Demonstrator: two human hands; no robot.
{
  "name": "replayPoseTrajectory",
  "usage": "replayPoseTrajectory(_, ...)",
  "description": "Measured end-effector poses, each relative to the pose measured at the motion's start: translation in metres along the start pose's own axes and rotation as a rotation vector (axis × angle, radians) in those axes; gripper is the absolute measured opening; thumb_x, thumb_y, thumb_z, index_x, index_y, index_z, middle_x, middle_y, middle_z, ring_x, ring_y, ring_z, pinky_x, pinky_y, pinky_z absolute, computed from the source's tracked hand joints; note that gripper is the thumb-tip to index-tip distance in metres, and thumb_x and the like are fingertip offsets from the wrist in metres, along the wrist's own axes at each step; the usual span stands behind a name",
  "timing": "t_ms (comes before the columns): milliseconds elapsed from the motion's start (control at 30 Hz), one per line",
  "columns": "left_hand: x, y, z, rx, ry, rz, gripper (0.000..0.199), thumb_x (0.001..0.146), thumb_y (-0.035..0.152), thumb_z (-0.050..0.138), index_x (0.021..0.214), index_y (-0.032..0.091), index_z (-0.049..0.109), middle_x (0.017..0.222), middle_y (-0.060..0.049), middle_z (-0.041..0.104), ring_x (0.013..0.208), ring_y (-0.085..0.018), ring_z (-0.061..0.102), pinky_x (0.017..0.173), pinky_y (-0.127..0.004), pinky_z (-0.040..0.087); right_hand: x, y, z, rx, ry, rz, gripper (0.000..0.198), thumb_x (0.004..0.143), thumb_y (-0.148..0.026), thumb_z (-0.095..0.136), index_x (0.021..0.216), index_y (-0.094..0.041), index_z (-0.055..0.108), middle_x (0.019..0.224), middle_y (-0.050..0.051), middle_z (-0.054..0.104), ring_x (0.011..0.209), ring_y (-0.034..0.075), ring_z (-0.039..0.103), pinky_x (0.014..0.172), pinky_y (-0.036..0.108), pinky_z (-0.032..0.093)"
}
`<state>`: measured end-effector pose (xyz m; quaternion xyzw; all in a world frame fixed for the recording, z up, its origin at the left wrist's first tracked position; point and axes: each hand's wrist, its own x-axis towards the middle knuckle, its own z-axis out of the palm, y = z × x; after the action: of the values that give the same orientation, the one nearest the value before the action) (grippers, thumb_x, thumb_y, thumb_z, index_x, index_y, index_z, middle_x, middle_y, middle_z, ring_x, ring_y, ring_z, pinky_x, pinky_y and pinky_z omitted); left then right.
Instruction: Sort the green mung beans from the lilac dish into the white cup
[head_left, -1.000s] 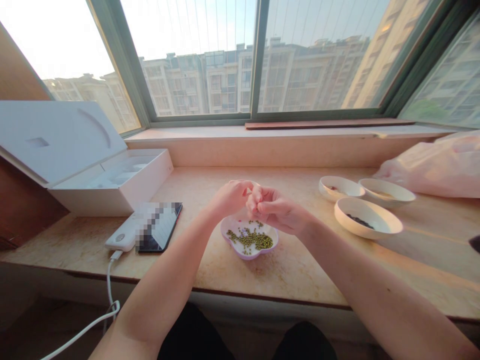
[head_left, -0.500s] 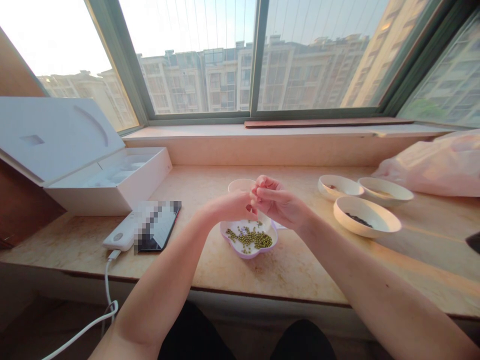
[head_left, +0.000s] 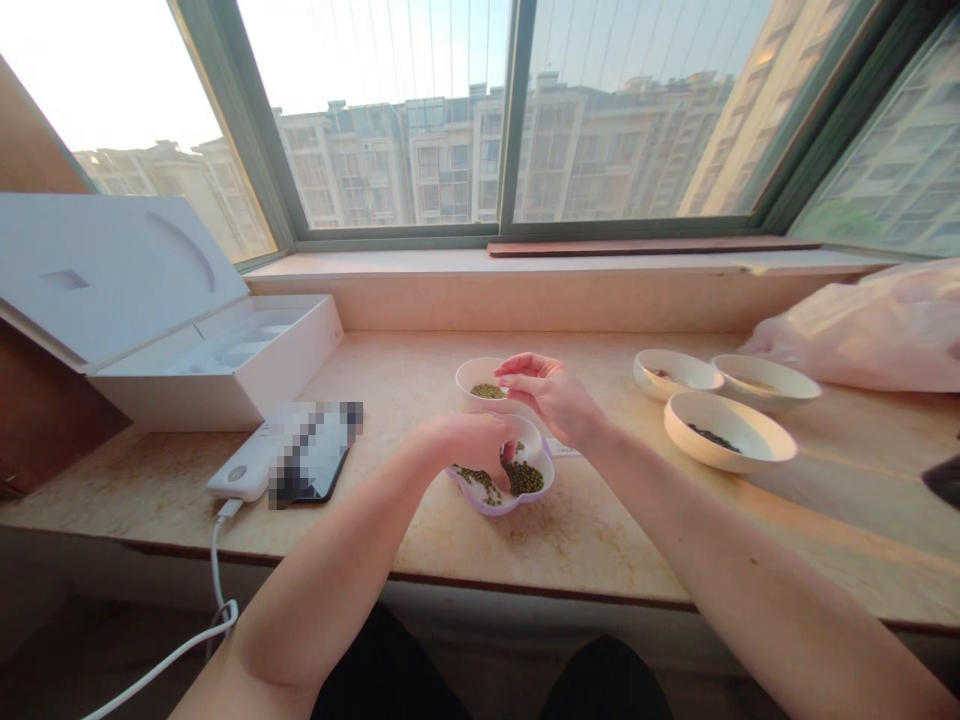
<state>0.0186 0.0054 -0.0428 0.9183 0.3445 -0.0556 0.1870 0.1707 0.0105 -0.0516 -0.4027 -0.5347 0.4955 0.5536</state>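
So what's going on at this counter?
A person has both bare hands over green beans. The left hand reaches down into a scalloped dish with green beans in it. The right hand is at the rim of a round bowl just behind, which also holds green beans; whether it touches or holds anything isn't clear. Three more bowls stand off to the right.

One left hand (head_left: pixel 476 440) and one right hand (head_left: pixel 555 395) make two; one purple-rimmed bowl (head_left: pixel 496 510), one round bowl (head_left: pixel 471 400) behind it and three pale bowls (head_left: pixel 699 448) to the right make five; the green beans (head_left: pixel 526 478) are too many to count; the surface (head_left: pixel 615 545) also carries one white box (head_left: pixel 172 400), one phone (head_left: pixel 322 465), one power bank (head_left: pixel 236 477) and one plastic bag (head_left: pixel 877 335)
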Motion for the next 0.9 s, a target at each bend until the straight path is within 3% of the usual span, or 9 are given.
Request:
replayPoseTrajectory(167, -0.001, 0.001, -0.001, -0.05, -0.032, -0.01, 0.007, 0.072, 0.022, 0.077, 0.069, 0.022, 0.07, 0.066, 0.002, 0.064, 0.057, -0.015, 0.051, 0.058, -0.031, 0.037, 0.001, 0.008, -0.002, -0.489, 0.037, -0.183, 0.009, 0.081, -0.023, 0.067, 0.086, -0.018, 0.073, 0.09, 0.006, 0.077, 0.084, 0.019, 0.071, 0.082, 0.035, 0.056)
replayPoseTrajectory(300, -0.003, 0.0, -0.004, -0.045, -0.03, -0.011, 0.006, 0.073, 0.019, 0.074, 0.078, 0.023, 0.073, 0.076, 0.002, 0.069, 0.062, -0.015, 0.055, 0.059, -0.029, 0.037, -0.001, 0.01, -0.001, -0.699, 0.013, -0.26, 0.017, 0.086, -0.017, 0.06, 0.092, -0.022, 0.076, 0.099, 0.005, 0.079, 0.092, 0.021, 0.073, 0.088, 0.036, 0.056)
replayPoseTrajectory(467, -0.004, -0.001, -0.008, -0.057, -0.005, -0.015, 0.009, 0.077, 0.023, 0.07, 0.084, 0.025, 0.075, 0.08, 0.001, 0.07, 0.065, -0.015, 0.058, 0.058, -0.027, 0.037, -0.001, 0.012, -0.003, -0.803, 0.0, -0.297, 0.031, 0.089, -0.016, 0.056, 0.113, -0.022, 0.074, 0.117, 0.007, 0.076, 0.105, 0.023, 0.072, 0.094, 0.038, 0.055)
replayPoseTrajectory(633, -0.009, 0.001, -0.02, -0.163, -0.05, 0.088, 0.009, 0.079, 0.024, 0.068, 0.083, 0.024, 0.075, 0.079, 0.001, 0.069, 0.07, -0.013, 0.06, 0.062, -0.024, 0.041, 0.0, 0.01, -0.004, -0.839, 0.053, -0.284, 0.03, 0.089, -0.015, 0.053, 0.111, -0.019, 0.074, 0.117, 0.009, 0.076, 0.103, 0.023, 0.072, 0.096, 0.039, 0.053)
replayPoseTrajectory(767, -0.014, -0.001, -0.03, -0.401, -0.117, 0.264, 0.008, 0.08, 0.026, 0.069, 0.083, 0.022, 0.075, 0.075, 0.002, 0.067, 0.071, -0.012, 0.059, 0.067, -0.023, 0.044, 0.0, 0.005, -0.001, -0.866, 0.1, -0.26, 0.028, 0.088, -0.013, 0.055, 0.108, -0.017, 0.074, 0.11, 0.009, 0.078, 0.096, 0.022, 0.072, 0.087, 0.036, 0.054)
replayPoseTrajectory(900, -0.018, -0.004, -0.036, -0.756, -0.148, 0.369, 0.014, 0.076, 0.031, 0.077, 0.081, 0.018, 0.075, 0.071, 0.0, 0.066, 0.065, -0.01, 0.056, 0.062, -0.024, 0.042, -0.004, -0.003, 0.002, -0.902, 0.128, -0.239, 0.024, 0.086, -0.015, 0.059, 0.105, -0.016, 0.075, 0.099, 0.009, 0.079, 0.084, 0.021, 0.071, 0.079, 0.033, 0.053)
